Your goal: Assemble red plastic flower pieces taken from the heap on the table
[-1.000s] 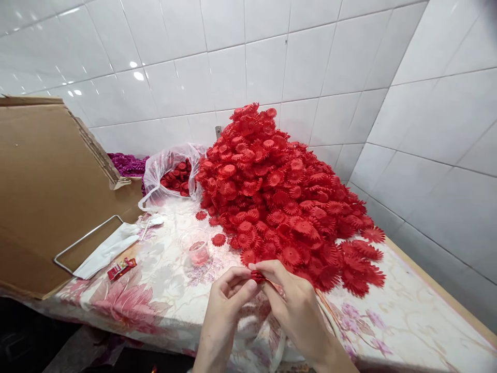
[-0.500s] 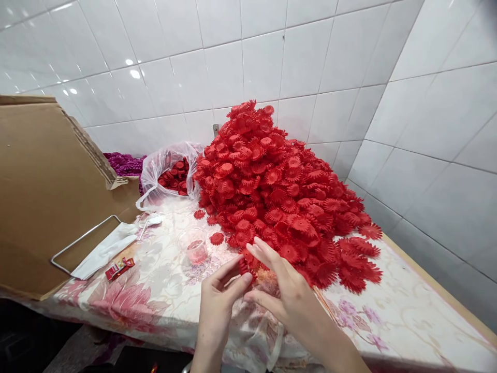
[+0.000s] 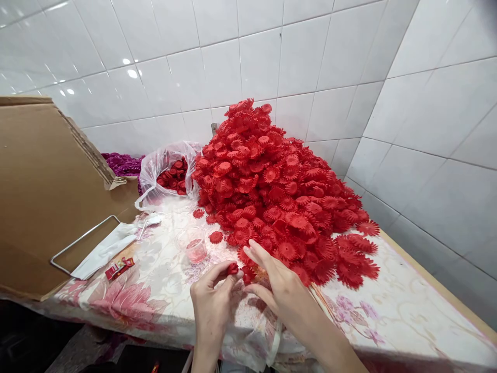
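A small red fabric flower piece is pinched between the thumb and forefinger of my left hand; it looks folded or rolled up. My right hand is just to the right, thumb and fingers apart, with nothing visible between them. Its fingertips reach the front edge of a tall heap of red fabric flowers, round with jagged rims. Whether they touch the heap I cannot tell. A clear plastic cup with something reddish in it stands beyond my left hand.
Behind the cup is a clear plastic bag of darker red pieces. Left of it are purple pieces, a cardboard box, a metal wire frame, white paper and a red wrapper. Tiled walls border the flowered tablecloth.
My left hand has drawn slightly left, away from my right hand, and the red piece in its fingertips now shows clearly. My right hand stays near the heap with its fingers apart.
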The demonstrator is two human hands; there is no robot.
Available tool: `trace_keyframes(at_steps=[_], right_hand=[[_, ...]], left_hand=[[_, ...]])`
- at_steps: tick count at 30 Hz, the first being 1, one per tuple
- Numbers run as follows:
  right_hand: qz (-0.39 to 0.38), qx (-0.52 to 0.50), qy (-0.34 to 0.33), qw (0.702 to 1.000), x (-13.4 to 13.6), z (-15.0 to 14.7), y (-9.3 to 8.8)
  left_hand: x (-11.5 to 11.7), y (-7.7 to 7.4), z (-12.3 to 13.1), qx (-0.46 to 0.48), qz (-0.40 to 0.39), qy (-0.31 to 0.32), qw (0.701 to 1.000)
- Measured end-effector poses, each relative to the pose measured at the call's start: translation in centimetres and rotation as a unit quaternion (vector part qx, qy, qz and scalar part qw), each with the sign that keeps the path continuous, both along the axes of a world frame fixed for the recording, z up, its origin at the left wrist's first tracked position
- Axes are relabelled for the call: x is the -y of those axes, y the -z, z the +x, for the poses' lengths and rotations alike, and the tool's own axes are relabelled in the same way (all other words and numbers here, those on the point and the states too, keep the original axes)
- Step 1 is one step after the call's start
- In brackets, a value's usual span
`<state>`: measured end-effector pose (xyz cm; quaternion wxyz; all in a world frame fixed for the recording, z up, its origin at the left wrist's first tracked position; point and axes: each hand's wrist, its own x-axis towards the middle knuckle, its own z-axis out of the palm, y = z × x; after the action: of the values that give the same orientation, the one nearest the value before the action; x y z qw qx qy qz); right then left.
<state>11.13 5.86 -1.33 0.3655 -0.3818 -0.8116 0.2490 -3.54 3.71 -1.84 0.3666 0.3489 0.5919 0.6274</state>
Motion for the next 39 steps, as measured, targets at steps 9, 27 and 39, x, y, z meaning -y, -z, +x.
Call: trace_keyframes(at_steps=[9,27,39], right_hand=[[0.006,-0.081,-0.063,0.995,0.2,-0.3,0.1],[0.076,-0.102,-0.027,0.991,0.1,-0.2,-0.2],[0.126,-0.044,-0.076,0.988,0.2,-0.4,0.2]], left_hand=[[-0.3,-1.1,-0.1,0.137,-0.051,0.191,0.971],[-0.1,-1.2,0.5,0.162,-0.035,0.194,0.967],[-0.3,-0.7,0.9,0.154,0.02,0.145,0.977]])
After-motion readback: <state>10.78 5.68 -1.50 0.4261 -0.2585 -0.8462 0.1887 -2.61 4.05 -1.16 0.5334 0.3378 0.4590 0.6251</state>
